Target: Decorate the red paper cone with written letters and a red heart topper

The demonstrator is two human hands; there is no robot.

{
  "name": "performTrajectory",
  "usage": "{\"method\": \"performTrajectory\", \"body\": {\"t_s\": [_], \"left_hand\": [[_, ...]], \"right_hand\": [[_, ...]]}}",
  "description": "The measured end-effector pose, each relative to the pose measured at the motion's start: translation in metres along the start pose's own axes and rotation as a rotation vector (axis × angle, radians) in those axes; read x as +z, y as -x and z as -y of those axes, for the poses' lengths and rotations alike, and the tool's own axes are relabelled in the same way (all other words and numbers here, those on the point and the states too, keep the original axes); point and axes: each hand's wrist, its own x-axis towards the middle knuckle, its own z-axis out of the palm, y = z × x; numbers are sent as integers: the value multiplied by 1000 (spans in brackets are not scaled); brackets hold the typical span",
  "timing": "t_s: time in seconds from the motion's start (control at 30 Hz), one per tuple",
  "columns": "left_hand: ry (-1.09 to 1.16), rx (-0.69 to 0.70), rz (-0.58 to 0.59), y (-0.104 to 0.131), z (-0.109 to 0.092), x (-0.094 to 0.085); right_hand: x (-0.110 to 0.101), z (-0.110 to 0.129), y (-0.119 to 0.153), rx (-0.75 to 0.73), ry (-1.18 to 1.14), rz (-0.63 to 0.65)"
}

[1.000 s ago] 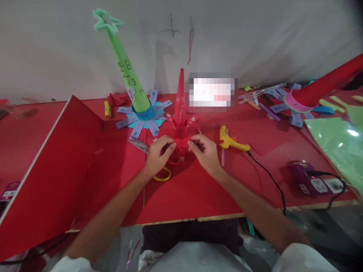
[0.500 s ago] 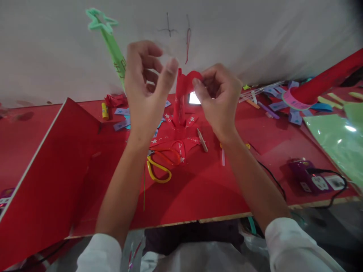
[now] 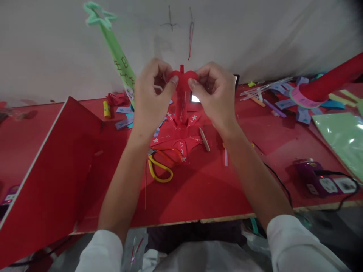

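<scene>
My left hand (image 3: 151,100) and my right hand (image 3: 217,98) are both closed, thumbs to the front, pinching opposite sides of a red two-lobed paper piece (image 3: 183,80) that looks like a heart. It sits against the upper part of a red paper tube (image 3: 180,107), whose narrow tip pokes up between the lobes. Red flaps (image 3: 191,142) with white stars and lettering spread out around the tube's foot. Below my left hand lie scissors (image 3: 160,166) with yellow and orange handles. A short pointed stick (image 3: 204,139) rests near my right wrist.
An upright red panel (image 3: 56,166) stands at left. Behind are a yellow glue stick (image 3: 106,109) and a green tube (image 3: 117,53) with a star top. At right are another red tube (image 3: 334,77), a purple power block (image 3: 320,181) with a cable, and a green sheet (image 3: 340,138).
My left hand, apart from the red piece before, has come down and right and now grips its left side. My right hand still holds the other side; both lobes now show.
</scene>
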Motion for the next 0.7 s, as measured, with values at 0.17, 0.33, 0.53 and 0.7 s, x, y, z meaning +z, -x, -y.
{"method": "performTrajectory", "body": {"t_s": [0.17,0.33,0.53,0.7], "left_hand": [[23,-27,37,1,23,6],[85,-74,61,3,37,8],[50,-51,135,4,48,12],[5,-40,141,3,50,16]], "right_hand": [[1,-14,-2,55,-79,110],[3,-27,-1,75,-120,128],[4,-33,1,89,-142,141],[6,-33,3,97,-129,131]]}}
